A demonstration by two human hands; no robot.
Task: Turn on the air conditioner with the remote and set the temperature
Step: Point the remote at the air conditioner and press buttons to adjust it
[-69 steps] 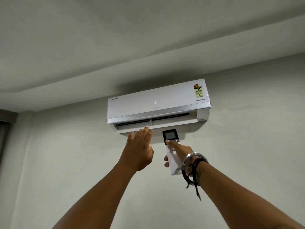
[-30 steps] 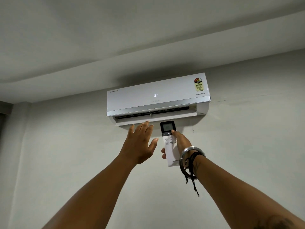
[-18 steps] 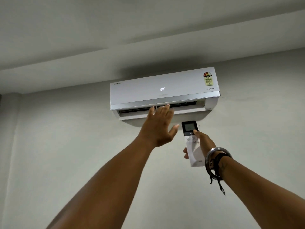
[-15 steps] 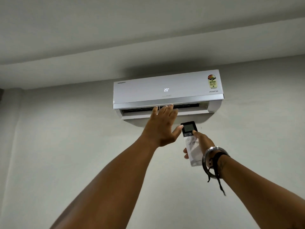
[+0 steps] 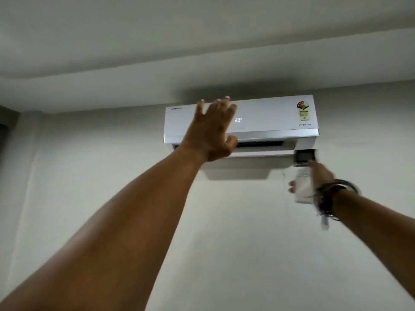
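Observation:
A white wall-mounted air conditioner [image 5: 269, 118] hangs high on the wall, its front panel lit with "20°" and its lower flap open. My left hand [image 5: 213, 131] is raised in front of the unit's left half, palm toward it, fingers spread and holding nothing. Under the unit's right end, my right hand [image 5: 320, 175] grips a white remote [image 5: 303, 187] with a dark screen at its top. The thumb rests just below that screen. The remote and right hand are blurred. Bangles and a dark thread circle the right wrist.
A pale wall [image 5: 224, 232] fills the view below the unit, and a stepped ceiling [image 5: 202, 41] runs above it. A dark edge, perhaps a curtain or frame [image 5: 4, 131], shows at the far left.
The display rose from 18° to 19° to 20°. My left hand has lifted from below the flap to in front of the panel. The right hand and remote moved right, under the unit's right end.

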